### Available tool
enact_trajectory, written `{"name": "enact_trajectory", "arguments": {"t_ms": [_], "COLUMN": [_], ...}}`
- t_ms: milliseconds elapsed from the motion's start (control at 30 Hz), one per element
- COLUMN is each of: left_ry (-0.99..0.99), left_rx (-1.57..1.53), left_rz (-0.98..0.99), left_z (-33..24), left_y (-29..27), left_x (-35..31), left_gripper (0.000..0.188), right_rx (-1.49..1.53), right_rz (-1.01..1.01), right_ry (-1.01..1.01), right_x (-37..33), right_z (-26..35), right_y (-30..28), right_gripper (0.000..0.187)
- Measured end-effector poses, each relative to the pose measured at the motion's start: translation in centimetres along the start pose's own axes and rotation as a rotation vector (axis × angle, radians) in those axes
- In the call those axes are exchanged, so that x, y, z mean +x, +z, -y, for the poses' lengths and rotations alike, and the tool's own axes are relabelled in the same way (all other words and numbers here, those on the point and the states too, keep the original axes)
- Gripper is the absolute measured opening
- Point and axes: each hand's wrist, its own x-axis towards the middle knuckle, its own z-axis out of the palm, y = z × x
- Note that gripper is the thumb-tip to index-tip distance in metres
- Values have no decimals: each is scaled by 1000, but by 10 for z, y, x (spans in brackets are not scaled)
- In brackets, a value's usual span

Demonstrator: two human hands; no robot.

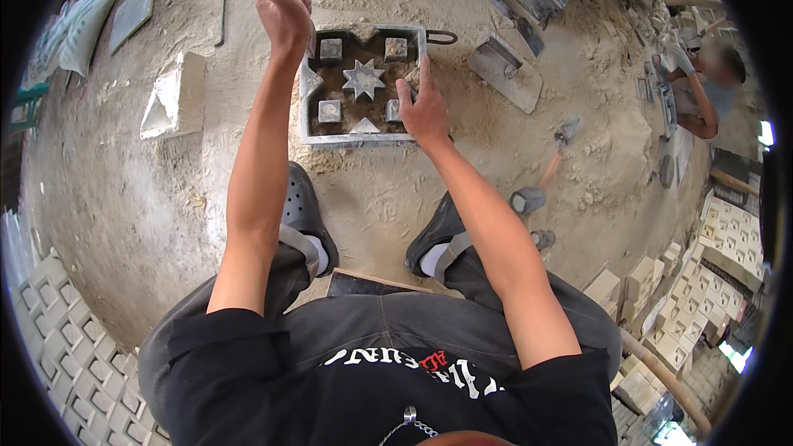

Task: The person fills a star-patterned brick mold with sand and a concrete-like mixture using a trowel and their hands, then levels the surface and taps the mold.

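Note:
A square metal mould [355, 140] lies on the dusty ground in front of me, with a star-shaped insert [363, 80] at its middle and several square blocks near its corners. Its floor looks brown and dusty. My left hand [286, 15] is closed in a fist by the mould's upper left corner; whatever its fingers hold is hidden. At the mould's right side, my right hand [424, 112] rests along the rim, index finger stretched out and thumb apart, gripping nothing. A dark loop handle [442, 37] sticks out from the upper right corner.
A flat grey trowel-like plate with a handle [505, 74] lies to the right, near a wooden-handled tool [547, 172]. Left of the mould stands a pale block [175, 99]. Another person [702, 87] works far right. Stacked pale blocks [694, 306] fill the lower right.

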Motion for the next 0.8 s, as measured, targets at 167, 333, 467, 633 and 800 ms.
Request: {"name": "enact_trajectory", "arguments": {"t_ms": [167, 333, 467, 633, 800], "left_ry": [-23, -1, 115, 58, 54], "left_rx": [115, -8, 205, 138, 103], "left_rz": [-24, 47, 11, -87, -79], "left_z": [23, -10, 39, 15, 32], "left_y": [-6, -1, -6, 8, -7], "left_x": [11, -6, -8, -13, -17], "left_gripper": [66, 70, 68, 64, 64], "right_rx": [6, 19, -25, 28, 18], "right_rz": [-7, -23, 27, -42, 20], "right_ry": [-21, -5, 14, -42, 17], "right_x": [0, -4, 3, 8, -2], "right_z": [-1, -10, 4, -8, 2], "right_y": [7, 6, 3, 8, 1], "right_gripper": [71, 70, 71, 72, 72]}}
